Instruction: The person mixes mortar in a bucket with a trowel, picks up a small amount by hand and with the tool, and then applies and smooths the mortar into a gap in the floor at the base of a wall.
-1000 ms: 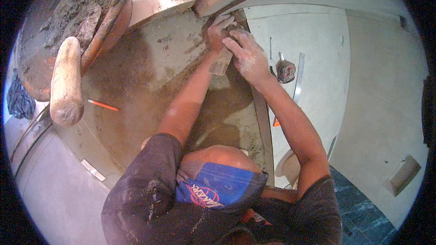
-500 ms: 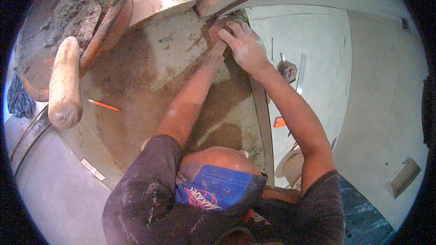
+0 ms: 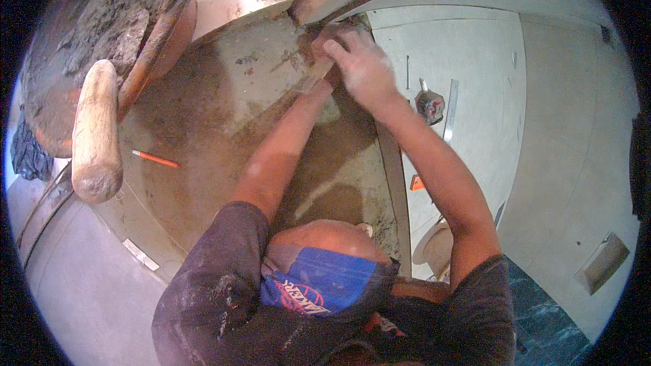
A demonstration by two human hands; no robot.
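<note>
My right hand (image 3: 363, 74), pale with dust and slightly blurred, has its fingers bent over a flat rectangular piece (image 3: 310, 85) at the corner where the stained grey slab (image 3: 264, 95) meets a curved wall edge (image 3: 352, 0). My left hand (image 3: 320, 43) is under and behind it, its fingers hidden and smeared. The piece angles down-left across my left wrist. An orange pencil (image 3: 154, 158) lies on the slab to the left. Right of my hands, a tape measure (image 3: 430, 104), a steel ruler (image 3: 451, 108) and an orange object (image 3: 417, 182) rest on a pale surface.
A metal pan (image 3: 169, 24) of grey mortar stands upper left, with a wooden handle (image 3: 96, 135) jutting toward me. Beside it are a black bag (image 3: 30, 152) and cables (image 3: 44, 200). A flat grey piece (image 3: 602, 263) and dark tiles (image 3: 546, 308) are on the right.
My right hand has shifted slightly up and left over my left hand, hiding more of its fingers. The flat piece has tilted leftward across my left wrist and is blurred.
</note>
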